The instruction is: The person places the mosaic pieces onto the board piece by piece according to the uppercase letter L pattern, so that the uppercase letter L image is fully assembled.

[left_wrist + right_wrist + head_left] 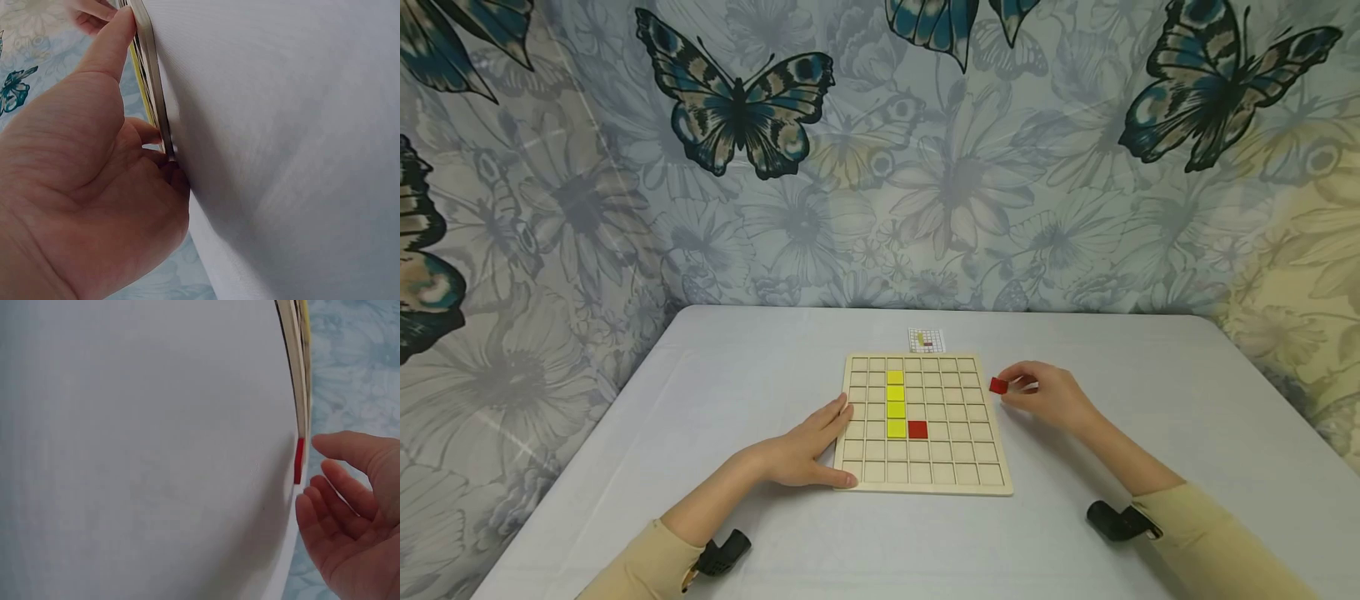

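Observation:
In the head view my left hand (pixel 801 447) rests along the left edge of a light wooden grid board (pixel 925 483), its thumb at the near corner. The left wrist view shows the thumb and curled fingertips against the board's side. My right hand (pixel 1051 395) is just off the board's right edge, fingers loosely bent. Right at its fingertips lies a loose red square tile (pixel 997 386). The right wrist view shows this red tile (pixel 299 461) flat beside the board, with thumb and fingers spread around it. A yellow tile column (pixel 896 408) and another red tile (pixel 917 430) sit in the grid.
A small printed card (pixel 926 340) with a coloured grid pattern lies behind the board. The white table (pixel 760 358) extends around it, its back edge against a butterfly-patterned wall covering (pixel 962 208). Black wrist cameras (pixel 724 553) sit at both sleeves.

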`<state>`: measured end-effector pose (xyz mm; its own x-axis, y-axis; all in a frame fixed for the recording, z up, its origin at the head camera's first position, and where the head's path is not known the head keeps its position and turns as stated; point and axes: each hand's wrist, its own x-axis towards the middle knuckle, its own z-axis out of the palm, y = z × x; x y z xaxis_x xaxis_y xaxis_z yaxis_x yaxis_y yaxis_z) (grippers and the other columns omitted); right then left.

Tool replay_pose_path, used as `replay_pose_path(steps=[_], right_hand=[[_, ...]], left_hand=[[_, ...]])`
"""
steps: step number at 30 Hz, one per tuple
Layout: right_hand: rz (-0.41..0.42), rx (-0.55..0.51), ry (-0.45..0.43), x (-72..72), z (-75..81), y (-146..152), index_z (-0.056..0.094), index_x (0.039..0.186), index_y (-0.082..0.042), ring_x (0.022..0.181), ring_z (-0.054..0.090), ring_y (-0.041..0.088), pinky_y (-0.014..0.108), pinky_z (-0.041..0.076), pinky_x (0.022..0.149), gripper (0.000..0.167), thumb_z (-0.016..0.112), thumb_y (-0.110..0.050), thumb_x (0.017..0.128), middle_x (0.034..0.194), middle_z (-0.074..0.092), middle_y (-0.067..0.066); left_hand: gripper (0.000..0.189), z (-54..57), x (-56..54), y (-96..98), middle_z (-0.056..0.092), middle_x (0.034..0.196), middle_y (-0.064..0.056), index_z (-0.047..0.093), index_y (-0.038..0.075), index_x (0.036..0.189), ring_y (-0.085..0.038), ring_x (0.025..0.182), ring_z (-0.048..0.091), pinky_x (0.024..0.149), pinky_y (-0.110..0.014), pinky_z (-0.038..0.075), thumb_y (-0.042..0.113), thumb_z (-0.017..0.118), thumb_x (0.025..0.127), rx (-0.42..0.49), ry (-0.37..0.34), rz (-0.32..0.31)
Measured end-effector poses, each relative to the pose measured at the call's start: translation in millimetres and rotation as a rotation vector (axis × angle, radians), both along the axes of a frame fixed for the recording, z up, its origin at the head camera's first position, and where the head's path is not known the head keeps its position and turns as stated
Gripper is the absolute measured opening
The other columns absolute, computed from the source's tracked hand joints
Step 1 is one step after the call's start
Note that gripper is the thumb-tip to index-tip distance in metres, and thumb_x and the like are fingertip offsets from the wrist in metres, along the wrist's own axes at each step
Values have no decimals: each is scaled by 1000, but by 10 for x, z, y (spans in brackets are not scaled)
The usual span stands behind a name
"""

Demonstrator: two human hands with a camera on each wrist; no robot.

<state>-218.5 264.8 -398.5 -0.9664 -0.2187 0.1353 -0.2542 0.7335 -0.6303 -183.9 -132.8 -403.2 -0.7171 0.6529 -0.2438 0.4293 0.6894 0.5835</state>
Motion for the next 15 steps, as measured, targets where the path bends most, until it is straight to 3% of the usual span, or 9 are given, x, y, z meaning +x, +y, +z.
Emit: replay_pose_path(steps=[15], right_hand=[[1,74,-17,-152,-12,15,69,108,0,91,63,27,37,52,74,26,74,-9,84,99,68,11]], left_hand=[[105,-1,3,4,-7,163,-11,7,4,156,-27,148,-5,117,-48,12,51,69,87,2,0,2]])
